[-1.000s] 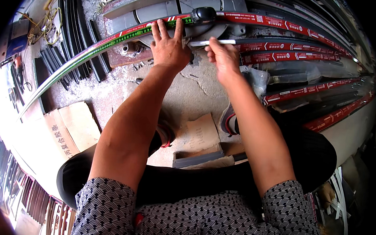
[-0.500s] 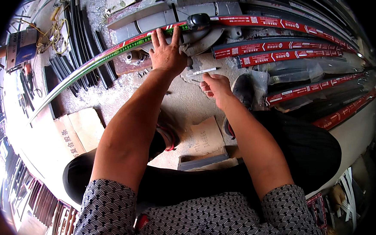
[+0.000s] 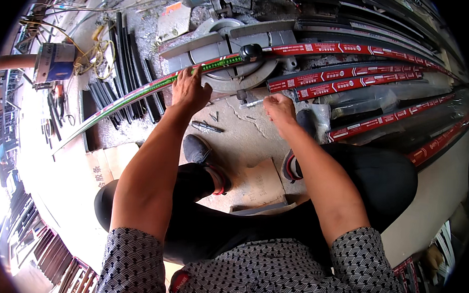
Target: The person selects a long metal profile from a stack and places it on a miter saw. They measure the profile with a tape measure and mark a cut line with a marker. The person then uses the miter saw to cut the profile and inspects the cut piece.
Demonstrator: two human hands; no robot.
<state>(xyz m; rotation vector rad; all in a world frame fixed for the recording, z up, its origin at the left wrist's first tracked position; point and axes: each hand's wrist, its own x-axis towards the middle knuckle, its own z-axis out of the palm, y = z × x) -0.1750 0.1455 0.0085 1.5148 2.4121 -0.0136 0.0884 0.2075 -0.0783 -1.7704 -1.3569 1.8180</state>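
Note:
A long tape measure blade [image 3: 125, 96], green and white, stretches leftward from its black case [image 3: 251, 53] along a red-labelled strip on the grey round saw base. My left hand [image 3: 190, 93] rests with its fingertips on the blade, left of the case, with the thumb held out to the side. My right hand [image 3: 280, 110] is closed around one end of a slim white marker pen [image 3: 252, 103]. The pen's other end points left, near the saw's dark knob [image 3: 241, 95]. My palm hides the gripped end.
Red-labelled dark profiles [image 3: 357, 76] lie in rows at right. Black strips [image 3: 132, 65] are stacked at left, near a tangled yellow cord [image 3: 97, 57]. A dark pen-like tool [image 3: 208, 127] lies on the floor by my shoe [image 3: 197, 148]. Cardboard [image 3: 259, 183] lies between my feet.
My view has shifted, so the scene sits lower and further right. My left hand has slid left along the blade, away from the case. My right hand has closed on the pen.

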